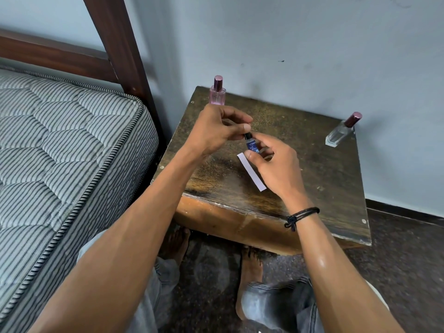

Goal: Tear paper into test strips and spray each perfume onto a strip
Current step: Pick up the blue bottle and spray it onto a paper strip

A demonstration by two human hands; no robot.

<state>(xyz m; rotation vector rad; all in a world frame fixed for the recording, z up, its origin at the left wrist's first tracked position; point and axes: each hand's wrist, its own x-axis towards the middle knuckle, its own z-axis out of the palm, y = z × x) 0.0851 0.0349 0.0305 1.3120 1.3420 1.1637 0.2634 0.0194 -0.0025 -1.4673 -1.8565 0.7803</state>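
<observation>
Pale blue walls meet behind a striped quilted mattress [60,140] on a dark wooden bed frame [115,44], with a worn wooden bedside table [324,188] beside it. Over the tabletop, the left hand [216,131] pinches the black top of a small dark blue perfume bottle [252,144], whose body the right hand [276,164] grips. A white paper strip [252,173] sits just below, by the right thumb. A pink perfume bottle [217,92] and a clear perfume bottle [341,131] stand at the back corners.
</observation>
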